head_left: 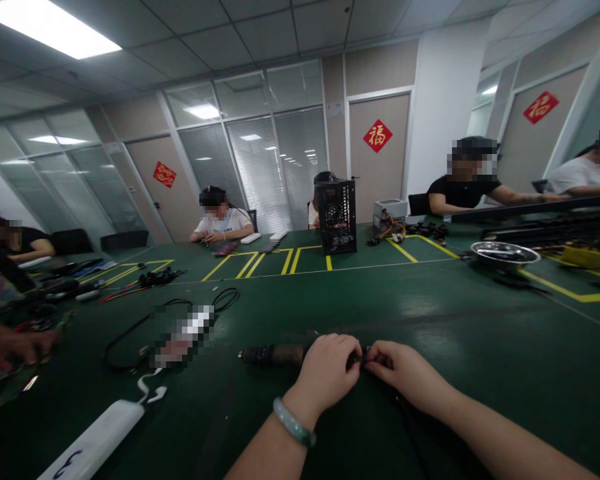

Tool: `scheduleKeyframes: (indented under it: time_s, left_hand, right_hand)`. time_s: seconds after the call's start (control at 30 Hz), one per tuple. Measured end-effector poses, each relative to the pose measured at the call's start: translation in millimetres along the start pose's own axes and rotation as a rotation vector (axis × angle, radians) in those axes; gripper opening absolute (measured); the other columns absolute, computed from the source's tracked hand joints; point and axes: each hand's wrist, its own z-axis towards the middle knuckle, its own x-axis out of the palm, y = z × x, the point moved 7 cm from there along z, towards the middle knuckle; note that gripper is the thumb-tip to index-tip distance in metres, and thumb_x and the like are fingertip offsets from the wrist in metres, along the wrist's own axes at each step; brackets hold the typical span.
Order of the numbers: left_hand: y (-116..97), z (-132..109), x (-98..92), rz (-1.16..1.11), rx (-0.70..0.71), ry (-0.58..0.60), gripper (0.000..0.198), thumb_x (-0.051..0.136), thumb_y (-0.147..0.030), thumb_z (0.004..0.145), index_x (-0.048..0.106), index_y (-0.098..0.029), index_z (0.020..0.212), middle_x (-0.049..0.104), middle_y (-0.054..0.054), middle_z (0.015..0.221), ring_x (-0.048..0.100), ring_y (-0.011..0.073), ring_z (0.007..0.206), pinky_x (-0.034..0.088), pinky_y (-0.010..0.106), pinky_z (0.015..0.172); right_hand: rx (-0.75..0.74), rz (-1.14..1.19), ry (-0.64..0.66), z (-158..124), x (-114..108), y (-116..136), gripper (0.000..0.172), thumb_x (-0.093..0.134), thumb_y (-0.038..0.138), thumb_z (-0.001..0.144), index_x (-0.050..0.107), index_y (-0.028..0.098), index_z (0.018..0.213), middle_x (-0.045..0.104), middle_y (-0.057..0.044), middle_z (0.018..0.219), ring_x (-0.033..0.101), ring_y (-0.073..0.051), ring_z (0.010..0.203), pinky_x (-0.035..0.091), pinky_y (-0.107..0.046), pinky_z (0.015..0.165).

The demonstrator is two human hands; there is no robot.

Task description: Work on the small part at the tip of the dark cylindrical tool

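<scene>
Left hand (325, 370) and right hand (405, 373) hide the end of the dark cable connector (273, 355). Left of the connector: pixelated patch (183, 337) unreadable, white device (93, 443) cut off by bottom edge.

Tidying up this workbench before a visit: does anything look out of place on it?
A loose black cable sprawls in loops across the green mat, outside the yellow-marked zones. It runs around a pixelated patch that hides whatever lies there, so that spot cannot be checked.

Electronics workshop, green workbench (430, 313), computer case (336, 217)
</scene>
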Motion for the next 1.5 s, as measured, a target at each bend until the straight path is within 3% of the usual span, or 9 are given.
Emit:
scheduleKeyframes:
  time_s: [0.77,1.5]
  left_hand:
    - [1.0,0.1,1.6,0.017,-0.004,-0.003,0.012,0.056,-0.024,0.082,0.059,-0.024,0.094,0.062,0.000,0.093,0.055,0.0197,0.089,0.042,0.034,0.085]
    - [4.1,0.9,3.3,0.003,0.001,-0.006,0.018,0.057,-0.012,0.079,0.057,-0.024,0.093,0.063,-0.001,0.104,0.056,0.0185,0.098,0.040,0.033,0.093]
  right_hand:
    - [0.005,-0.011,0.004,0.7,-0.7,-2.7,0.009,0.058,0.026,0.086,0.066,0.023,0.087,0.068,0.002,0.080,0.062,-0.015,0.072,0.041,-0.023,0.062]
    - [-0.019,-0.031,-0.012,0.8,2.1,-6.5,0.009,0.058,0.028,0.086,0.065,0.023,0.085,0.067,0.001,0.077,0.060,-0.015,0.069,0.040,-0.023,0.060]
